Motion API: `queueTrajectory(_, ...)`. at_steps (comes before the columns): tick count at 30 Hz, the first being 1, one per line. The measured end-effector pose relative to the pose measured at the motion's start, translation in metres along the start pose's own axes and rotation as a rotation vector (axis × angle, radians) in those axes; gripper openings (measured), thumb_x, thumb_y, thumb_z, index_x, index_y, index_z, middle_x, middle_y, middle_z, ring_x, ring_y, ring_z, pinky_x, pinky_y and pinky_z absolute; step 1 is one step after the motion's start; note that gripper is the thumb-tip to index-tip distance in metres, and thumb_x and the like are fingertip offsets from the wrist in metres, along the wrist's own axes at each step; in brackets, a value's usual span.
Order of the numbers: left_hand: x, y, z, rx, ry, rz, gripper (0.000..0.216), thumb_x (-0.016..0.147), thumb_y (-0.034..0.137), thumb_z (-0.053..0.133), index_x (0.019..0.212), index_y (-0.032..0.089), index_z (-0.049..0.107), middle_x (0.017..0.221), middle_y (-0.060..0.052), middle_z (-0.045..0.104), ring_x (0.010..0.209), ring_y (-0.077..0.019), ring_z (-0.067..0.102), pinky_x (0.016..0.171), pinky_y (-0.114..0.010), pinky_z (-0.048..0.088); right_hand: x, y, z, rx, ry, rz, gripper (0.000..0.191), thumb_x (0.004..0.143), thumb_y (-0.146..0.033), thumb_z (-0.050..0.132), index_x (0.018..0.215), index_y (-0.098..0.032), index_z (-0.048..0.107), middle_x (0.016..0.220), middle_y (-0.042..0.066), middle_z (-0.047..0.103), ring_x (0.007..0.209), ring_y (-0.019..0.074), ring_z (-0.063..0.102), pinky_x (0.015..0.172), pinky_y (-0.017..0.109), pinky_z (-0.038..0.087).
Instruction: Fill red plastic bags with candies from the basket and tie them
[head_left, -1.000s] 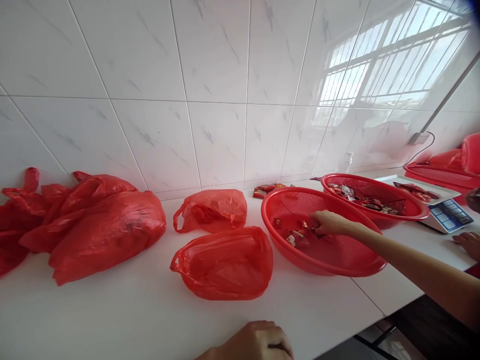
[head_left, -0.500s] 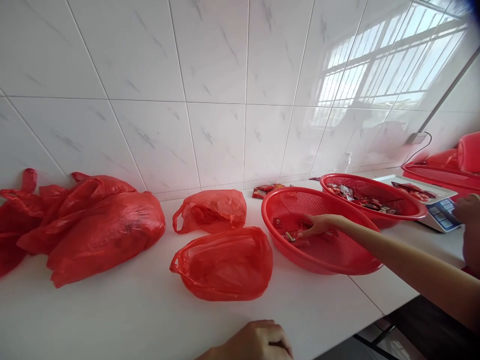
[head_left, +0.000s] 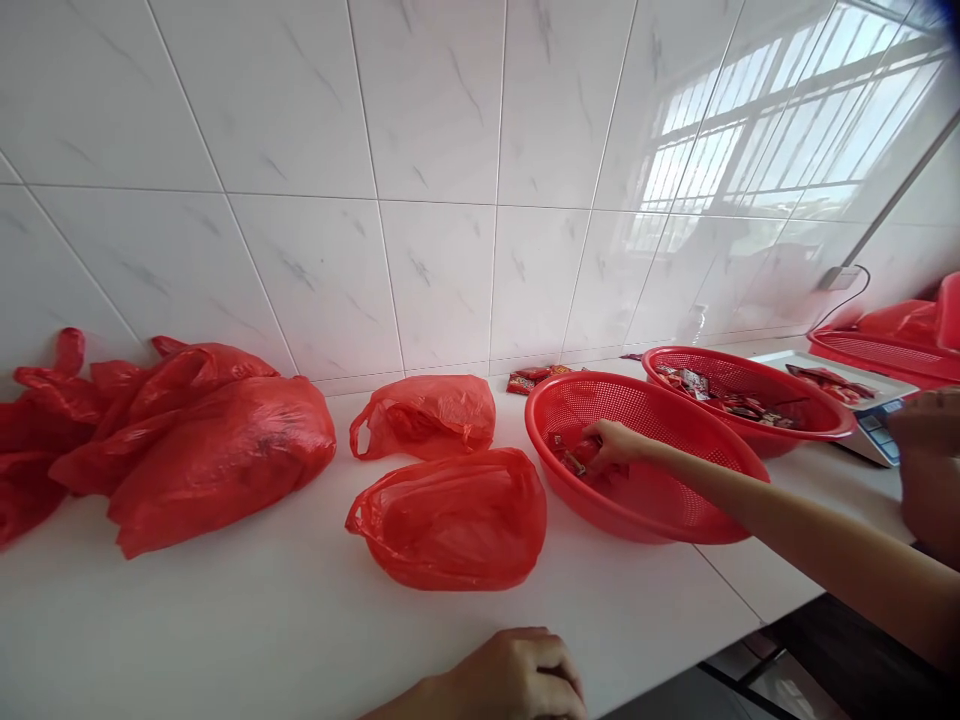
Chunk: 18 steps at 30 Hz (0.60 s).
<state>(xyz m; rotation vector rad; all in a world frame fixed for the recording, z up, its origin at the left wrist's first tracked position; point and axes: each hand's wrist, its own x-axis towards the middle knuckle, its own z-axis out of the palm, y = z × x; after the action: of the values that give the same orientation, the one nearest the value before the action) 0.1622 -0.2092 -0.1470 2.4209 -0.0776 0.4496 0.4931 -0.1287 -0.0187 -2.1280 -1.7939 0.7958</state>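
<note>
My right hand (head_left: 611,446) reaches down into the nearer red plastic colander (head_left: 675,500). Its fingers are closed on small red snack packets (head_left: 581,456) by the left wall; the fingertips are partly hidden. At the counter's front edge rests my left hand (head_left: 517,678), fingers curled into a loose fist with nothing showing in them. Left of the colander, a red plastic bag (head_left: 465,565) stands with its mouth spread wide. Behind it another red bag (head_left: 431,415) lies with its handle loop to the left.
Filled red bags (head_left: 232,450) lie at the left. A second colander (head_left: 817,425) holds several packets, beside a scale (head_left: 874,440) with packets on it. Loose packets (head_left: 532,378) lie by the tiled wall. Another person's hand (head_left: 930,430) is at the right edge.
My right hand has drawn its fingers together around packets and risen slightly in the colander. My left hand stays by the edge. The other person's hand has shifted left.
</note>
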Motion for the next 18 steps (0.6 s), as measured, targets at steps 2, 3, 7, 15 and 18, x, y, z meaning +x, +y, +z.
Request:
queueTrajectory(2,0.000,0.001,0.000,-0.007,0.009,-0.004,0.014,0.090,0.027,0.062,0.093,0.021,0.074,0.096,-0.004,0.071,0.088,-0.0129,0.066,0.081,-0.019,0.054,0.001,0.000,-0.004,0.048,0.023,-0.023,0.033,0.048,-0.033,0.082,0.066,-0.017,0.059,0.064,0.000,0.060,0.061,0.0158,0.058,0.049,0.024,0.041)
queueTrajectory(3,0.000,0.002,0.000,-0.016,0.015,-0.005,0.013,0.090,0.027,0.062,0.092,0.020,0.074,0.096,-0.004,0.071,0.088,-0.0128,0.066,0.081,-0.019,0.054,0.001,0.000,-0.007,0.072,0.032,-0.036,0.035,0.051,-0.036,0.082,0.066,-0.017,0.057,0.064,0.001,0.061,0.061,0.0154,0.058,0.049,0.024,0.042)
queueTrajectory(7,0.001,0.012,-0.007,-0.078,0.036,-0.022,0.014,0.089,0.021,0.061,0.093,0.019,0.074,0.097,-0.006,0.071,0.085,-0.0126,0.068,0.080,-0.019,0.055,-0.005,-0.004,-0.028,0.264,0.043,-0.023,0.044,0.055,-0.048,0.082,0.065,-0.018,0.051,0.058,0.001,0.058,0.052,0.0134,0.053,0.044,0.026,0.039)
queueTrajectory(15,0.010,0.050,-0.122,0.092,0.117,-0.102,0.026,0.090,0.017,0.054,0.109,0.018,0.072,0.102,-0.007,0.070,0.088,-0.0147,0.065,0.082,-0.024,0.052,-0.062,-0.089,-0.054,0.661,0.031,-0.222,0.040,0.063,-0.045,0.084,0.081,-0.018,0.061,0.068,0.000,0.060,0.059,0.0123,0.057,0.052,0.024,0.045)
queueTrajectory(18,0.002,0.056,-0.174,0.243,0.128,-0.361,0.028,0.095,0.023,0.049,0.112,0.023,0.071,0.102,-0.003,0.070,0.091,-0.0155,0.064,0.083,-0.026,0.050,-0.078,-0.131,-0.036,0.593,-0.113,-0.306,0.044,0.063,-0.044,0.084,0.091,-0.017,0.064,0.074,0.002,0.063,0.062,0.0152,0.060,0.054,0.027,0.048)
